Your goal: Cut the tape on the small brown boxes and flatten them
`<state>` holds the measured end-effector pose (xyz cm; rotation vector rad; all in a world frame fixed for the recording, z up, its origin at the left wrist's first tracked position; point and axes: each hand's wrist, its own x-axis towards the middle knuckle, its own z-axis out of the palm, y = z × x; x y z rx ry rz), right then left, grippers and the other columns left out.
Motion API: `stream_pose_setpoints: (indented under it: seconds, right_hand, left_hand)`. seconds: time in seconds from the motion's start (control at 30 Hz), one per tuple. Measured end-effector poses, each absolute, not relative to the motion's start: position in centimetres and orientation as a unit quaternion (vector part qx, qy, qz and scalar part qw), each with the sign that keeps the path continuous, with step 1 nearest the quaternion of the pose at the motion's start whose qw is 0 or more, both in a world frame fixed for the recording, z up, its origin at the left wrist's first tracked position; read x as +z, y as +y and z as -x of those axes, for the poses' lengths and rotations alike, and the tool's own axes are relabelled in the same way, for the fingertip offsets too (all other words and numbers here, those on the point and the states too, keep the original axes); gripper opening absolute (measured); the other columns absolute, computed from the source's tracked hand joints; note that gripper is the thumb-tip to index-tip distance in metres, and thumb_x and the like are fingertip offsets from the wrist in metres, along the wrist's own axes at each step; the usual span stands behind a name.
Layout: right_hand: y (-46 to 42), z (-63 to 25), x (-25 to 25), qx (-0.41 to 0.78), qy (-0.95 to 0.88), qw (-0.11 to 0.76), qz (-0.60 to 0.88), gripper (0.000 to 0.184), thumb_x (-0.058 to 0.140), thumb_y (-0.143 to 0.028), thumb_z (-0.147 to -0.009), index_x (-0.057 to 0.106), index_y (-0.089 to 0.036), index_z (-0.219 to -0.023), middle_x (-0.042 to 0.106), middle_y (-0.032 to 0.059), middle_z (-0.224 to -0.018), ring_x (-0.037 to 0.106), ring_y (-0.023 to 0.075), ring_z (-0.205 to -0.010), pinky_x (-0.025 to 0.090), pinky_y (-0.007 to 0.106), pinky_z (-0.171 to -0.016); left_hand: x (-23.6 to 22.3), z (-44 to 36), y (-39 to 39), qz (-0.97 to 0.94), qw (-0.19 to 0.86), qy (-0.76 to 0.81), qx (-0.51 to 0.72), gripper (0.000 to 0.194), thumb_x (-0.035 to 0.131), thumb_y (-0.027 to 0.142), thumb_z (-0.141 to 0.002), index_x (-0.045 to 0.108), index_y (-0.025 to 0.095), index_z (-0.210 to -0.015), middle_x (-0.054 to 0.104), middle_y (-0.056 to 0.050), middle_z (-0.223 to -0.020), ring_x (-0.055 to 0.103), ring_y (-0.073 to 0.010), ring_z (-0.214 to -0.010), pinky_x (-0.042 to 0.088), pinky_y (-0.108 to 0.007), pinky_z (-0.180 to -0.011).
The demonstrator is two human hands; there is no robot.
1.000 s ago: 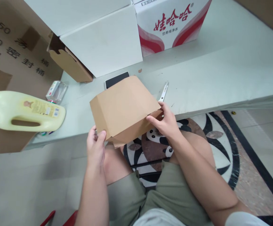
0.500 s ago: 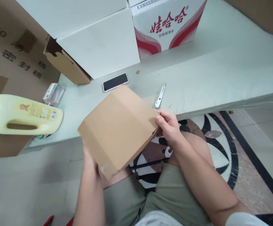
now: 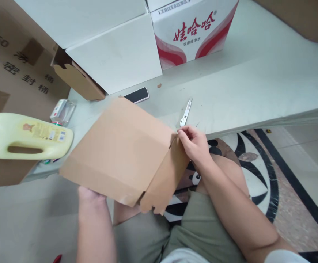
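A flat piece of brown cardboard (image 3: 117, 146) with crease lines and a notched side flap (image 3: 164, 175) is held tilted over my lap. My right hand (image 3: 194, 142) pinches its right corner, thumb on top. Beneath the lower left edge is my left hand (image 3: 91, 193), its fingers hidden under the cardboard, so their grip does not show. A white utility knife (image 3: 185, 112) lies on the table just beyond my right hand. The cardboard's far corner partly covers a phone (image 3: 137, 95) lying on the table.
White boxes (image 3: 115, 53) and a red-and-white carton (image 3: 193, 36) stand along the back of the cloth-covered table (image 3: 263, 80). A pale yellow jug (image 3: 29, 136), a small clear box (image 3: 63, 111), a folded cardboard box (image 3: 78, 78) and a large printed carton (image 3: 13, 65) are at the left.
The cardboard has opened out wider, its notched side flap now swung out on the right. My left hand has moved left and down, and the cardboard now covers part of the phone.
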<state>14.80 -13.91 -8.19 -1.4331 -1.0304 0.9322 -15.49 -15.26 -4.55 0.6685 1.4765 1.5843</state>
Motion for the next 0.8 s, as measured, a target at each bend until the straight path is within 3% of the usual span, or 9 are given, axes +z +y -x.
stream_pose_setpoints:
  seconds: [0.07, 0.13, 0.27, 0.4, 0.47, 0.53, 0.6, 0.7, 0.8]
  right_hand:
    - [-13.8, -14.8, -8.4, 0.345, -0.449, 0.554, 0.611, 0.023, 0.066, -0.042, -0.082, 0.068, -0.023, -0.095, 0.073, 0.0056, -0.098, 0.067, 0.0231, -0.096, 0.050, 0.038, -0.088]
    - [-13.7, -14.8, -8.6, 0.389, -0.410, 0.571, 0.595, 0.034, 0.069, -0.046, -0.081, 0.067, -0.025, -0.107, 0.074, 0.0067, -0.110, 0.068, 0.0236, -0.098, 0.052, 0.039, -0.086]
    - [-13.7, -14.8, -8.7, 0.601, -0.298, 0.568, 0.476, 0.048, 0.075, -0.063, -0.078, 0.068, -0.026, -0.108, 0.077, 0.0045, -0.098, 0.072, 0.0219, -0.083, 0.057, 0.036, -0.074]
    - [-13.5, -15.0, -8.3, 0.623, -0.230, 0.598, 0.449, 0.054, 0.084, -0.065, -0.070, 0.073, -0.024, -0.103, 0.079, 0.0047, -0.095, 0.074, 0.0239, -0.087, 0.060, 0.037, -0.079]
    - [-13.2, -15.2, -8.3, 0.589, -0.190, 0.634, 0.464, 0.053, 0.085, -0.064, -0.070, 0.074, -0.024, -0.103, 0.080, 0.0038, -0.095, 0.074, 0.0236, -0.087, 0.061, 0.037, -0.080]
    - [-13.0, -15.2, -8.3, 0.555, -0.157, 0.669, 0.469, 0.053, 0.086, -0.063, -0.068, 0.073, -0.025, -0.103, 0.080, 0.0027, -0.097, 0.074, 0.0232, -0.088, 0.061, 0.036, -0.078]
    - [-12.9, -15.1, -8.6, 0.535, -0.144, 0.684, 0.476, 0.055, 0.087, -0.066, -0.064, 0.072, -0.026, -0.099, 0.079, 0.0015, -0.092, 0.073, 0.0220, -0.083, 0.061, 0.034, -0.072]
    - [-13.1, -14.2, -9.0, 0.554, -0.175, 0.641, 0.502, 0.056, 0.090, -0.068, -0.057, 0.071, -0.025, -0.088, 0.075, 0.0009, -0.078, 0.070, 0.0207, -0.071, 0.059, 0.033, -0.062]
    - [-13.4, -13.1, -9.3, 0.553, -0.191, 0.618, 0.525, 0.057, 0.092, -0.064, -0.055, 0.071, -0.024, -0.090, 0.077, 0.0027, -0.082, 0.073, 0.0232, -0.079, 0.062, 0.035, -0.067]
  left_hand:
    - [-4.1, 14.7, -15.1, -0.271, 0.370, 0.579, 0.674, 0.031, 0.074, 0.059, -0.071, 0.076, 0.033, -0.086, 0.082, 0.008, -0.093, 0.065, -0.0207, -0.128, 0.056, -0.026, -0.098]
    - [-3.6, 14.3, -15.0, -0.277, 0.353, 0.576, 0.684, 0.028, 0.069, 0.056, -0.078, 0.076, 0.030, -0.086, 0.082, 0.004, -0.099, 0.063, -0.0238, -0.132, 0.054, -0.032, -0.103]
    - [-2.8, 13.5, -14.1, -0.274, 0.403, 0.569, 0.663, 0.030, 0.067, 0.055, -0.084, 0.076, 0.028, -0.090, 0.082, 0.002, -0.107, 0.063, -0.0233, -0.132, 0.057, -0.029, -0.095]
    - [-2.3, 11.7, -11.0, -0.323, 0.424, 0.464, 0.708, 0.043, 0.059, 0.062, -0.089, 0.076, 0.028, -0.109, 0.079, 0.005, -0.120, 0.064, -0.0199, -0.129, 0.057, -0.027, -0.098]
    - [-2.1, 10.8, -8.7, -0.322, 0.430, 0.454, 0.711, 0.041, 0.059, 0.054, -0.090, 0.075, 0.022, -0.110, 0.080, 0.001, -0.113, 0.070, -0.0198, -0.115, 0.058, -0.028, -0.095]
    - [-2.1, 10.2, -6.4, -0.277, 0.411, 0.491, 0.717, 0.023, 0.064, 0.032, -0.085, 0.074, 0.017, -0.099, 0.079, 0.001, -0.088, 0.073, -0.0169, -0.091, 0.058, -0.025, -0.084]
    - [-2.4, 10.1, -4.7, -0.236, 0.421, 0.500, 0.719, 0.016, 0.061, 0.023, -0.085, 0.073, 0.016, -0.094, 0.076, 0.001, -0.077, 0.071, -0.0155, -0.079, 0.058, -0.026, -0.083]
    - [-3.8, 10.3, -3.2, -0.175, 0.478, 0.492, 0.706, 0.017, 0.057, 0.026, -0.094, 0.071, 0.017, -0.097, 0.078, -0.001, -0.080, 0.072, -0.0161, -0.075, 0.059, -0.030, -0.086]
    - [-5.3, 10.4, -2.6, -0.153, 0.560, 0.471, 0.665, 0.021, 0.059, 0.034, -0.095, 0.070, 0.017, -0.098, 0.078, -0.002, -0.080, 0.072, -0.0176, -0.073, 0.058, -0.035, -0.094]
